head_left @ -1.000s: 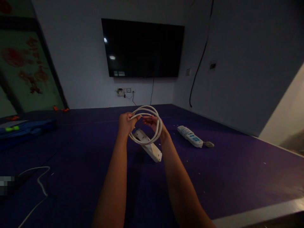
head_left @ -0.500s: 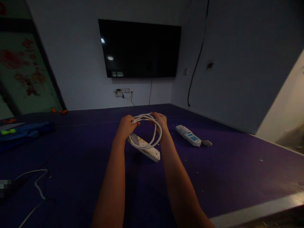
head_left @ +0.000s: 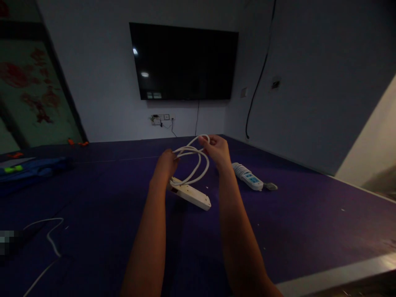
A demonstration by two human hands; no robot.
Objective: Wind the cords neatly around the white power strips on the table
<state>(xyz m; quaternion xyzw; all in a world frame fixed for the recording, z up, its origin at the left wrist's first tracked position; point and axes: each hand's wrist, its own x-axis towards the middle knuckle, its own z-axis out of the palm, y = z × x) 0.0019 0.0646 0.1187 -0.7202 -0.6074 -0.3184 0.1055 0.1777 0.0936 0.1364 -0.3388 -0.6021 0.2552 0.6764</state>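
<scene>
Plainly, open purple surface point(head_left: 303, 222) stretched from the right arm point(head_left: 239, 214) to the pale edge point(head_left: 334, 276). The left hand point(head_left: 167, 165) gripped the coiled cord point(head_left: 206, 165), the strip point(head_left: 194, 196) just below it; the right hand point(head_left: 216, 149) pinched the cord higher up.

I face a broad purple platform point(head_left: 287, 235) carrying an oblong white plastic power strip with blue sockets point(head_left: 253, 180), a thin white cable point(head_left: 54, 246) and rumpled blue cloth point(head_left: 46, 168).
</scene>
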